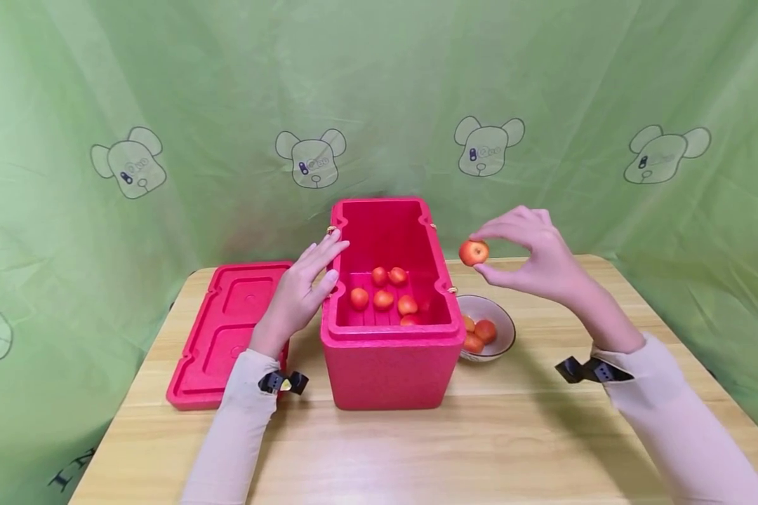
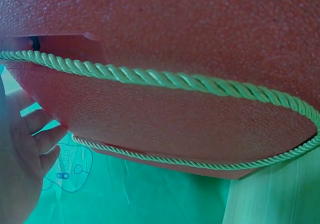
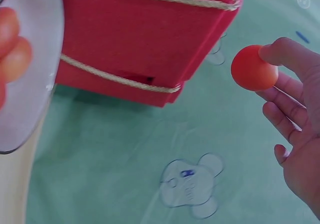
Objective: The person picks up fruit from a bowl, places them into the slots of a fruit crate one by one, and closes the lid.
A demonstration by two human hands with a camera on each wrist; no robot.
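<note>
In the head view, a red foam box point(image 1: 388, 372) stands without its lid mid-table, several orange-red apricots point(image 1: 383, 300) lying on its floor. My left hand point(image 1: 303, 294) rests on the box's left rim with fingers fairly straight; in the left wrist view those fingers point(image 2: 47, 136) are at the box's edge, beside its twisted rope point(image 2: 165, 78). To the right of the box, above table height, my right hand point(image 1: 533, 256) pinches one apricot point(image 1: 473, 252) between thumb and fingertips. The right wrist view shows this apricot point(image 3: 254, 68) clear of the box, other fingers loosely bent.
A bowl point(image 1: 507, 330) with several apricots stands against the box's right side, partly hidden by it. Left of the box, the red lid point(image 1: 196, 365) lies flat on the wooden table point(image 1: 512, 449). Green cloth point(image 1: 391, 84) hangs behind.
</note>
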